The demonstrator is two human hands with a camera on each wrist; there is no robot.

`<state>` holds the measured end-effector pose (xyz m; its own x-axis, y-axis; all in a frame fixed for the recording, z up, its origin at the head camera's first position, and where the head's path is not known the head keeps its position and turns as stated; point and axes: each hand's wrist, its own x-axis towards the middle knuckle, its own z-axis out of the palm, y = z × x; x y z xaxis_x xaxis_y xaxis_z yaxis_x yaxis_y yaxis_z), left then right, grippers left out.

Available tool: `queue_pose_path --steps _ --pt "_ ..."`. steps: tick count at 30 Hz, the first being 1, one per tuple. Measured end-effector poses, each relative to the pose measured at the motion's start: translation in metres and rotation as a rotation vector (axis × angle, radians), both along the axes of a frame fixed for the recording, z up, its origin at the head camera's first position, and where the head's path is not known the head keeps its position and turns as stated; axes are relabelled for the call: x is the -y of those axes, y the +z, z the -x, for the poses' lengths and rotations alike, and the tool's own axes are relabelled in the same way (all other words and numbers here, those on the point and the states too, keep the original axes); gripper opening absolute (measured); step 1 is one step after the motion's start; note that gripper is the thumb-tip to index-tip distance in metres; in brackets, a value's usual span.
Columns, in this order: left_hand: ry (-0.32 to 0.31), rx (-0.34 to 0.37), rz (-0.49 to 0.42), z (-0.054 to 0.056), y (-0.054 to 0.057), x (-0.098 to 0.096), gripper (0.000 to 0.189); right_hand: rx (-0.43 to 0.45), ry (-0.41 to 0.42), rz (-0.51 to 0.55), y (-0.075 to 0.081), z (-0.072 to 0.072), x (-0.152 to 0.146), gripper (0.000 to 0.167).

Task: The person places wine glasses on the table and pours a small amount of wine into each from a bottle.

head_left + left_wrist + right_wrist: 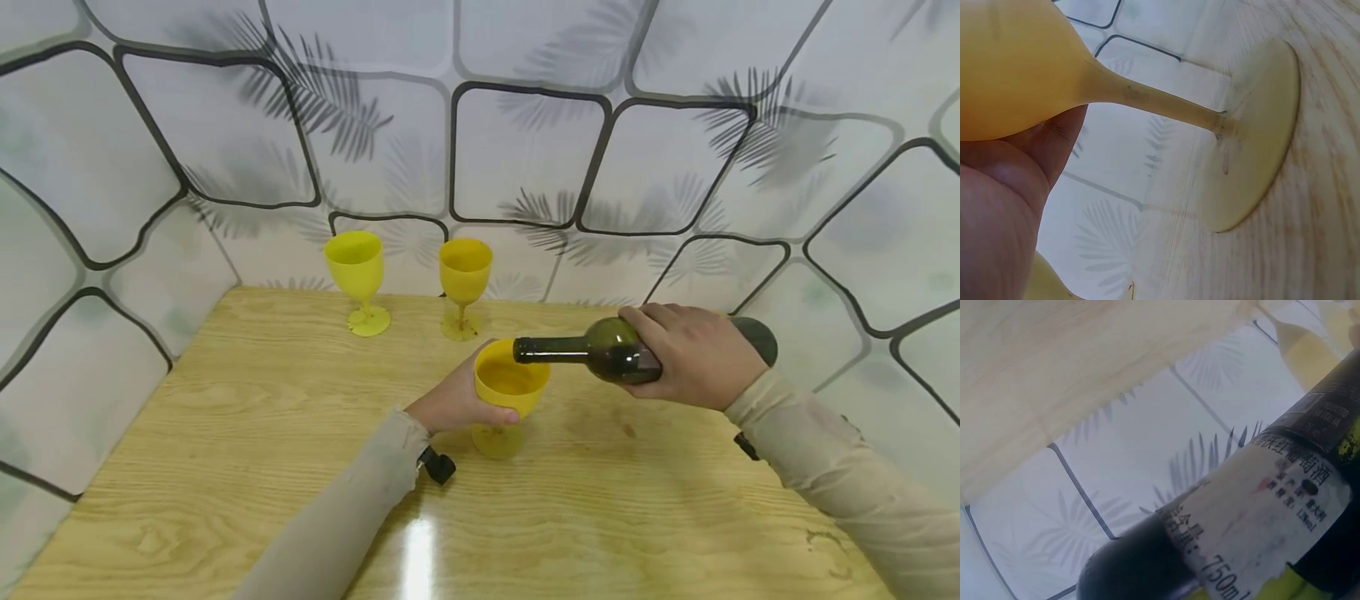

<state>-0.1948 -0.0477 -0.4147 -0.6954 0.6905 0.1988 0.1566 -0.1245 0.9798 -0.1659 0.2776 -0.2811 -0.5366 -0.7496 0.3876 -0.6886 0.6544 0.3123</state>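
Pointing leftward and nearly level, the bottle [611, 348] lies clamped in the right hand [688, 354]; its mouth appears over the opening of the yellow goblet [513, 390], whose bowl the left hand [457, 402] holds clamped above the table [247, 442].

This is an indoor spot, though whether a home or a staged booth cannot be told. A wood-grain desk [247, 467] backs onto a pale wall covering [525, 158], printed with dark rounded outlines and grey leaf sprays, that rises behind and along both sides. Yellow goblets [356, 265] and a labelled wine bottle [618, 350] give a dining-room look; a bright glare [418, 558] lies on the wood.
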Motion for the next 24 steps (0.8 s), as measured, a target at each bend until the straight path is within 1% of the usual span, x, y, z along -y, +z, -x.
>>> queue_pose_path --steps 4,8,17,24 --pt "-0.007 -0.005 -0.011 0.0 -0.001 0.0 0.082 0.02 -0.003 -0.034 0.003 0.001 0.0 0.093" --pt "-0.005 -0.011 -0.009 0.0 0.0 0.0 0.081 0.032 -0.001 -0.045 0.006 0.001 0.001 0.092" --pt "0.0 -0.007 -0.002 -0.001 0.001 0.0 0.082 0.032 0.001 -0.063 0.011 0.001 0.003 0.085" --pt "-0.002 0.001 -0.002 -0.001 0.001 0.0 0.083 0.028 0.001 -0.084 0.017 0.001 0.005 0.084"
